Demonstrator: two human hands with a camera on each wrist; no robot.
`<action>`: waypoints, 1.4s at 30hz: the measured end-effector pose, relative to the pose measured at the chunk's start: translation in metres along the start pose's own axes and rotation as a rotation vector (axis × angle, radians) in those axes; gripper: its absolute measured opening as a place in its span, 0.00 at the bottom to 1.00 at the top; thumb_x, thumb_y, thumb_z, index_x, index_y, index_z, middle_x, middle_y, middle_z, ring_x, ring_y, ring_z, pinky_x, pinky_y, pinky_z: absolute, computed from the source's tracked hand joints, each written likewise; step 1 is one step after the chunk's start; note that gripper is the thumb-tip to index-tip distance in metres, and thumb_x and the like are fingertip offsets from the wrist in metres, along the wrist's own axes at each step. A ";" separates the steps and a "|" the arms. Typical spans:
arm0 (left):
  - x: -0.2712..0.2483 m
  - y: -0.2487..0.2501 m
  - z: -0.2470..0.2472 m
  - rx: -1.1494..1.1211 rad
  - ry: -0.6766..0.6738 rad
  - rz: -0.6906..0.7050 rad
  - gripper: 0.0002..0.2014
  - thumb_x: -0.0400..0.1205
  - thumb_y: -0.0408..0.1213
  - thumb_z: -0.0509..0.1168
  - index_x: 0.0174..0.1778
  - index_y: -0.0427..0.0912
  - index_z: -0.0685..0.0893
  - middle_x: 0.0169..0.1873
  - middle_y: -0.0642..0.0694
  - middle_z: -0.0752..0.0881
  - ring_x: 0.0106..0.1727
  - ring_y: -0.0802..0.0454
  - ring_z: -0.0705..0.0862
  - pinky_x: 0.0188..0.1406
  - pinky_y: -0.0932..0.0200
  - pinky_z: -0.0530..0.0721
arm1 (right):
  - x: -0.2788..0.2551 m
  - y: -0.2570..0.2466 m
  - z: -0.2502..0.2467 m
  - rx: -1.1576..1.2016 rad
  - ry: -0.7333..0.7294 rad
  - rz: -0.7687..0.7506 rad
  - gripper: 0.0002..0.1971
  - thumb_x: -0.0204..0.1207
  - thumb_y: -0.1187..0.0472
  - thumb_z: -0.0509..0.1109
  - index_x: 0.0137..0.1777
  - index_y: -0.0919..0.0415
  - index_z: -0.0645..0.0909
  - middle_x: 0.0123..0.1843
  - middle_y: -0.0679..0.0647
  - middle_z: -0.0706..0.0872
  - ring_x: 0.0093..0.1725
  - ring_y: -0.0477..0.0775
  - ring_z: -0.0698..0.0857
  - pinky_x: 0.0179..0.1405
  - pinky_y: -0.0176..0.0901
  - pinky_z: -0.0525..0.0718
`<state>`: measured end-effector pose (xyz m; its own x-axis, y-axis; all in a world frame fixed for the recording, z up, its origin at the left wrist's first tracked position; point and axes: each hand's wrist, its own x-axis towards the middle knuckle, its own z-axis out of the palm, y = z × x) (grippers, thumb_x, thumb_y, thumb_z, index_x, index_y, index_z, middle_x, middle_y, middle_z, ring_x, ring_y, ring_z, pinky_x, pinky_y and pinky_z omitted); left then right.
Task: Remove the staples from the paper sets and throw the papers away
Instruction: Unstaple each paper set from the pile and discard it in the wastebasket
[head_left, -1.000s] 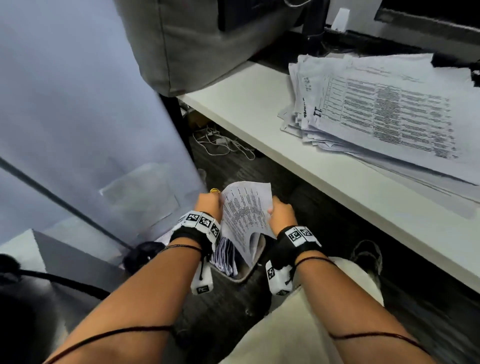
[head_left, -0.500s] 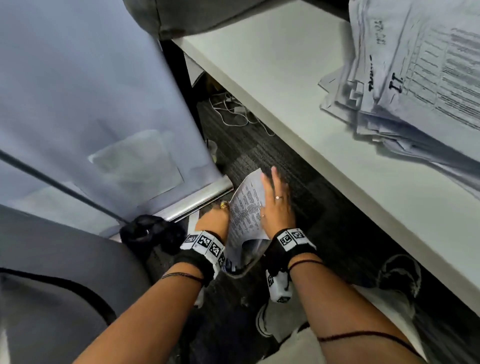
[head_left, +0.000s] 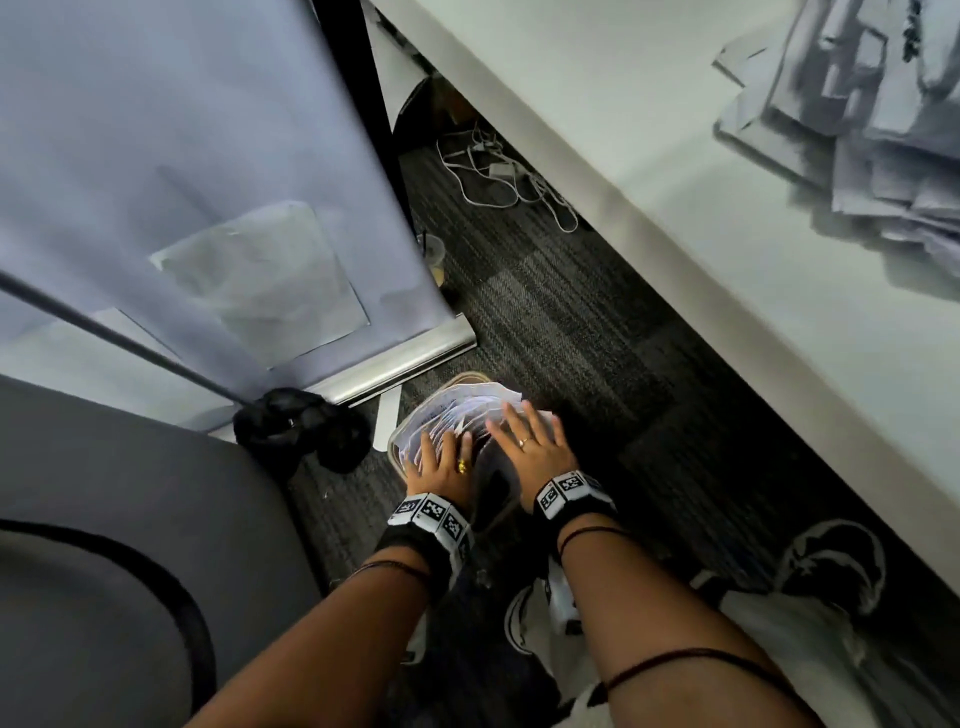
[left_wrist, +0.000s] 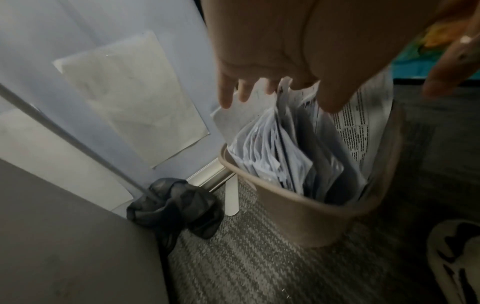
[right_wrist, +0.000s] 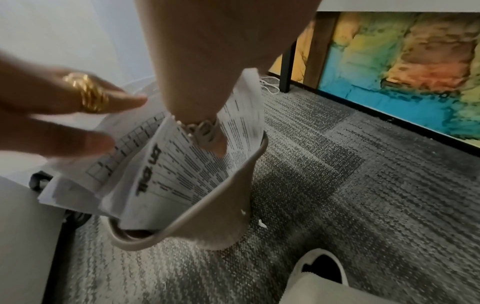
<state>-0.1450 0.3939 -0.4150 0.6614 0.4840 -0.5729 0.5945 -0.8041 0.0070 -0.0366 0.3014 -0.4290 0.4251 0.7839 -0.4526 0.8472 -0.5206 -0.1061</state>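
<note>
A beige wastebasket (head_left: 393, 448) stands on the carpet, stuffed with printed papers (head_left: 470, 408) that stick up above its rim. My left hand (head_left: 440, 460), wearing a gold ring, lies flat on the papers at the bin's left side, fingers straight. Beside it my right hand (head_left: 530, 439) presses down on the printed sheets with spread fingers. The left wrist view shows the left fingers (left_wrist: 227, 96) touching the sheet tops over the wastebasket (left_wrist: 311, 222). In the right wrist view a printed sheet (right_wrist: 179, 164) bends under the right hand (right_wrist: 205, 82) inside the wastebasket (right_wrist: 215, 218).
A white desk (head_left: 675, 197) runs along the right, with a blurred pile of paper sets (head_left: 883, 119) on it. A grey partition (head_left: 182, 156) and a dark chair seat (head_left: 130, 519) close off the left. Black cloth (head_left: 304, 428) and cables (head_left: 498, 171) lie on the floor.
The sheets that both hands held above the bin have gone down into it. Both hands now press flat on the papers, and the view has tilted further down.
</note>
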 end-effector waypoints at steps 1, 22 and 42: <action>0.006 -0.004 0.018 -0.015 -0.028 0.004 0.28 0.73 0.51 0.56 0.67 0.43 0.76 0.60 0.38 0.85 0.57 0.28 0.83 0.43 0.25 0.81 | -0.003 0.004 0.003 0.015 -0.102 -0.046 0.44 0.72 0.52 0.71 0.83 0.51 0.49 0.85 0.55 0.41 0.83 0.62 0.45 0.79 0.62 0.50; -0.141 0.003 -0.211 -0.392 0.940 0.324 0.23 0.75 0.28 0.65 0.68 0.37 0.79 0.69 0.34 0.73 0.69 0.35 0.72 0.66 0.42 0.75 | -0.170 -0.059 -0.245 0.181 0.879 0.026 0.14 0.75 0.64 0.63 0.59 0.65 0.80 0.53 0.62 0.84 0.53 0.62 0.82 0.52 0.51 0.82; -0.213 0.134 -0.299 -0.395 0.599 0.381 0.26 0.83 0.51 0.57 0.70 0.35 0.71 0.67 0.36 0.72 0.68 0.38 0.72 0.64 0.46 0.73 | -0.326 0.019 -0.229 0.151 0.552 0.764 0.26 0.83 0.40 0.47 0.79 0.44 0.61 0.79 0.54 0.64 0.77 0.60 0.62 0.73 0.60 0.63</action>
<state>-0.0693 0.2867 -0.0469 0.9167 0.3946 0.0623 0.3228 -0.8237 0.4661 -0.0861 0.1138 -0.0808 0.9696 0.2429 0.0311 0.2447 -0.9658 -0.0855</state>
